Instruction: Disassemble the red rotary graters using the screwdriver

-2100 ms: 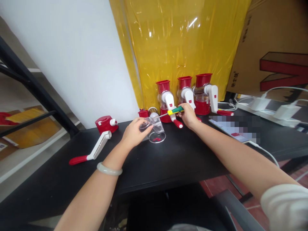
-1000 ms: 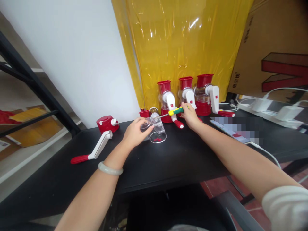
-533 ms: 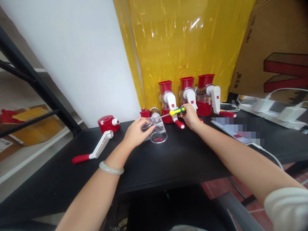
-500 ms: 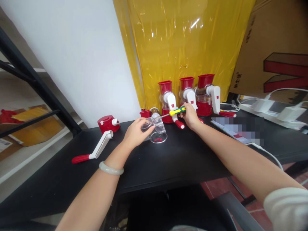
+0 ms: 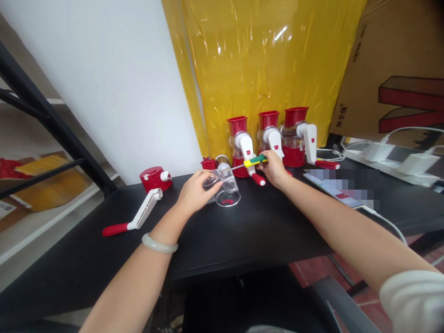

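My left hand (image 5: 196, 190) grips a clear plastic housing (image 5: 227, 188) lying on its side on the black table (image 5: 243, 231), open end toward me. My right hand (image 5: 274, 167) is closed on a green and yellow screwdriver (image 5: 255, 160). Its thin shaft points left and meets the top of the clear housing. A pale bracelet (image 5: 158, 244) sits on my left wrist.
Three red and white hand-crank graters (image 5: 270, 136) stand in a row by the yellow plastic sheet (image 5: 263, 60). A red base (image 5: 155, 178) and a loose white crank with a red grip (image 5: 133, 219) lie at left. Chargers and cables (image 5: 391, 159) lie at right.
Both hands have stayed in place on the clear housing and the screwdriver; the view only drifts slightly.
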Demonstrator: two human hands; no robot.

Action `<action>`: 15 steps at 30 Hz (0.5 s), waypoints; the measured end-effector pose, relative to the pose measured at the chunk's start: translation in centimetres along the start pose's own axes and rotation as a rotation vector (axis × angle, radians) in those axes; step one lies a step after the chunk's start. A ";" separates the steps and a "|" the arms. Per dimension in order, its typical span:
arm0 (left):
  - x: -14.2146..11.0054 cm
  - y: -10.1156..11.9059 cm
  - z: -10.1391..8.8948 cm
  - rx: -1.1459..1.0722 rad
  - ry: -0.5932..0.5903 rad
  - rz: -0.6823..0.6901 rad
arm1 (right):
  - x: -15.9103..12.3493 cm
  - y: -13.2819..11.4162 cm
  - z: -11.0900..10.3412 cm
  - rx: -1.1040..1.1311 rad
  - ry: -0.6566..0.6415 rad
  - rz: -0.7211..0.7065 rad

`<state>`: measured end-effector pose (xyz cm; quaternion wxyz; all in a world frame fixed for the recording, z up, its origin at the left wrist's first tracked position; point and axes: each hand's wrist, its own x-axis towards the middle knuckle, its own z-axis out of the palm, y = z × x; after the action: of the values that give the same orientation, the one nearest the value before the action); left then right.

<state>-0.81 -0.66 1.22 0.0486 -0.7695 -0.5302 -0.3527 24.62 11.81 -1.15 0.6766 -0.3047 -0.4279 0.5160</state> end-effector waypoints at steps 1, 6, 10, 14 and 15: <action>0.0 0.0 0.0 -0.001 0.000 0.000 | 0.0 0.0 0.0 0.001 -0.009 -0.001; 0.0 0.0 0.0 -0.002 -0.001 -0.004 | -0.1 -0.1 -0.2 -0.121 0.007 -0.053; 0.0 0.0 0.0 -0.003 -0.002 -0.005 | -0.4 -0.4 -0.2 -0.138 0.017 -0.029; 0.0 0.0 0.0 0.004 -0.001 0.000 | -0.3 -0.3 -0.1 -0.103 0.004 -0.019; 0.0 0.0 0.0 0.005 -0.001 0.001 | -0.2 -0.2 -0.1 -0.092 0.008 -0.023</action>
<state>-0.82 -0.64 1.22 0.0505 -0.7697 -0.5309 -0.3510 24.75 11.56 -1.07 0.6696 -0.3328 -0.4519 0.4865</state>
